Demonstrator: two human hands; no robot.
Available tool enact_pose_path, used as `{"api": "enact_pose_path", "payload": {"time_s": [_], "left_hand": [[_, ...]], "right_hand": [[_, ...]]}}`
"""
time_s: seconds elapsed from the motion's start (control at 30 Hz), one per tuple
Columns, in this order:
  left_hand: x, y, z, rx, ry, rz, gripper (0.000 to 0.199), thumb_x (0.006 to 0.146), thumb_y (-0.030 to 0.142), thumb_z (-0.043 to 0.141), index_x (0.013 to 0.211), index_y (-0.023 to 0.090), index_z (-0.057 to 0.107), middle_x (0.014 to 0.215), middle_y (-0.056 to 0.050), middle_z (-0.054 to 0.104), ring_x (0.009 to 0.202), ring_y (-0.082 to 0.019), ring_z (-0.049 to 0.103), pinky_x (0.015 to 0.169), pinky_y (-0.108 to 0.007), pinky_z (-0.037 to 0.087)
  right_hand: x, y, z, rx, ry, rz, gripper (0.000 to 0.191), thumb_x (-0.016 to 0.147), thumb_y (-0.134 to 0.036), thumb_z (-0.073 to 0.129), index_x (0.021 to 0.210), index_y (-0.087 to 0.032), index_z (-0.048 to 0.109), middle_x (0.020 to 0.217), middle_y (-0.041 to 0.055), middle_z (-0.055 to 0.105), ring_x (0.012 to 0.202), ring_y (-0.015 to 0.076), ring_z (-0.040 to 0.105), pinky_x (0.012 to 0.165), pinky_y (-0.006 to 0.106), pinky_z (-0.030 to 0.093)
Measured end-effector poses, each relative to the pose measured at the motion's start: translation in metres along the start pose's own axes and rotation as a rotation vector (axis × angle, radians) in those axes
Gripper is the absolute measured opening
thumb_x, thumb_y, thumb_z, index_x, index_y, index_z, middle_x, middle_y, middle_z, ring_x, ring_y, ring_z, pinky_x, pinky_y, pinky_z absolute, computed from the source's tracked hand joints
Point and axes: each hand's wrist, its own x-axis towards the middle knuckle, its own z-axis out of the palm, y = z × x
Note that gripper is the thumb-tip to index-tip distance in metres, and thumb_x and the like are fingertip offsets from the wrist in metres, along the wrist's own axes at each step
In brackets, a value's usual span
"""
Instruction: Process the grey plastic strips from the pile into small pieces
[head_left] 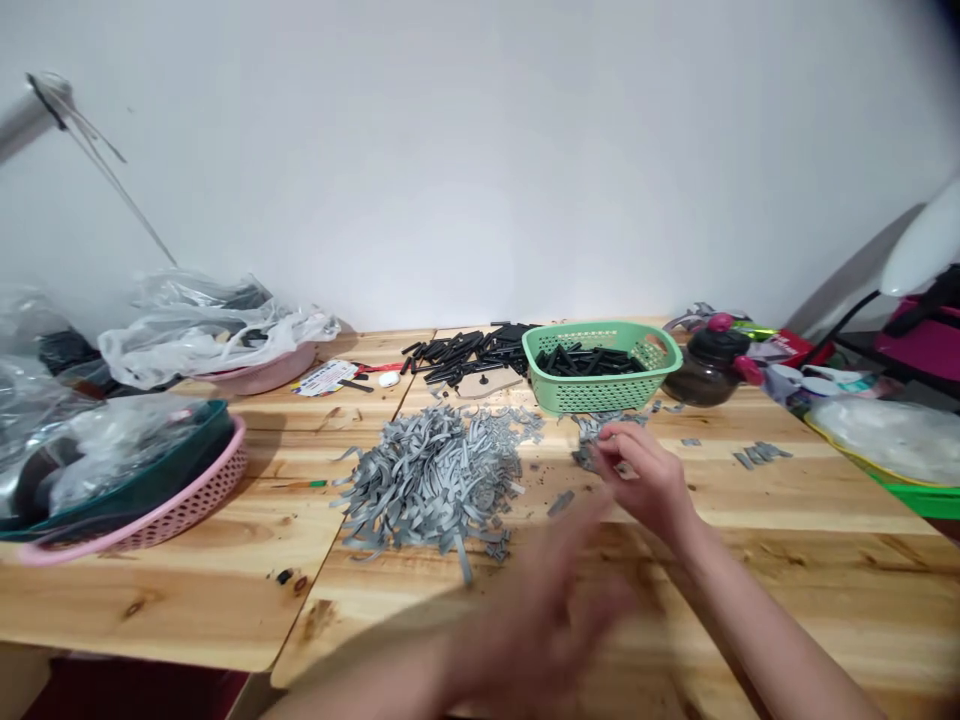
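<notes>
My right hand (646, 478) is over the table in front of the green basket, thumb and fingers pinched together; I cannot make out what is between them. Nearer to me, my left hand (544, 620) is smeared by motion, so its fingers do not show clearly. To the left of both hands lies a large heap of grey strips (431, 480). A smaller pile of grey pieces (589, 432) sits just beyond my right fingertips. One short grey strip (560, 503) lies between the heap and my right hand.
A green basket (600, 395) holds black sticks, with more black sticks (472, 350) beside it. Right of it stands a dark glass pot (705, 370). Several grey pieces (761, 454) lie at right. Pink baskets (217, 480) with plastic bags occupy the left. A wall closes off the back.
</notes>
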Motion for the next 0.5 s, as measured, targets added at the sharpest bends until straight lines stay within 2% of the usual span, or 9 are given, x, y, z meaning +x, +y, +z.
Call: {"api": "enact_pose_path", "payload": {"time_s": [0.07, 0.13, 0.2, 0.27, 0.33, 0.4, 0.5], "left_hand": [[0.015, -0.011, -0.006, -0.051, 0.097, -0.085, 0.034, 0.08, 0.043, 0.071, 0.103, 0.018, 0.067, 0.108, -0.012, 0.068, 0.103, -0.024, 0.062, 0.091, -0.039, 0.049], [0.028, -0.023, -0.016, -0.211, 0.175, -0.201, 0.034, 0.074, 0.042, 0.076, 0.094, 0.017, 0.065, 0.095, -0.009, 0.071, 0.091, -0.021, 0.065, 0.083, -0.035, 0.051], [0.036, -0.032, -0.024, -0.394, 0.181, -0.285, 0.036, 0.067, 0.038, 0.083, 0.088, 0.015, 0.063, 0.085, -0.006, 0.071, 0.08, -0.018, 0.066, 0.076, -0.032, 0.053], [0.037, -0.039, -0.028, -0.507, 0.174, -0.327, 0.036, 0.06, 0.032, 0.087, 0.081, 0.013, 0.065, 0.078, -0.004, 0.07, 0.071, -0.014, 0.065, 0.072, -0.028, 0.053], [0.036, -0.042, -0.03, -0.585, 0.2, -0.354, 0.034, 0.056, 0.027, 0.089, 0.077, 0.011, 0.067, 0.075, -0.004, 0.07, 0.067, -0.012, 0.064, 0.07, -0.026, 0.052], [0.033, -0.044, -0.03, -0.66, 0.237, -0.379, 0.033, 0.055, 0.024, 0.09, 0.077, 0.012, 0.068, 0.076, -0.004, 0.071, 0.068, -0.012, 0.065, 0.07, -0.024, 0.052], [0.032, -0.044, -0.029, -0.723, 0.265, -0.378, 0.032, 0.053, 0.021, 0.091, 0.076, 0.013, 0.069, 0.074, -0.003, 0.071, 0.066, -0.011, 0.064, 0.066, -0.022, 0.05]], "right_hand": [[0.002, -0.017, 0.006, -0.005, -0.073, -0.058, 0.01, 0.089, -0.009, 0.054, 0.083, -0.017, 0.056, 0.094, 0.0084, 0.062, 0.083, 0.0149, 0.062, 0.07, 0.024, 0.05], [0.002, -0.03, 0.011, -0.03, -0.18, -0.107, 0.009, 0.09, -0.009, 0.051, 0.088, -0.016, 0.057, 0.097, 0.009, 0.063, 0.084, 0.0162, 0.062, 0.07, 0.026, 0.049], [0.002, -0.037, 0.016, -0.025, -0.276, -0.143, 0.013, 0.091, -0.008, 0.049, 0.088, -0.015, 0.059, 0.097, 0.0091, 0.064, 0.082, 0.0173, 0.063, 0.067, 0.027, 0.048], [0.002, -0.04, 0.022, 0.079, -0.311, -0.114, 0.015, 0.092, -0.01, 0.048, 0.086, -0.015, 0.061, 0.095, 0.0087, 0.064, 0.081, 0.0172, 0.062, 0.066, 0.027, 0.048], [0.002, -0.041, 0.029, 0.287, -0.274, 0.046, 0.013, 0.091, -0.015, 0.054, 0.084, -0.016, 0.064, 0.094, 0.0077, 0.064, 0.08, 0.0162, 0.062, 0.064, 0.026, 0.049], [0.001, -0.041, 0.037, 0.563, -0.227, 0.346, 0.008, 0.087, -0.023, 0.063, 0.083, -0.017, 0.066, 0.086, 0.0055, 0.063, 0.07, 0.0137, 0.061, 0.058, 0.024, 0.049], [0.0, -0.043, 0.046, 0.979, -0.213, 0.82, 0.018, 0.08, -0.034, 0.073, 0.082, -0.018, 0.067, 0.063, -0.0006, 0.057, 0.052, 0.0091, 0.053, 0.048, 0.02, 0.047]]}}
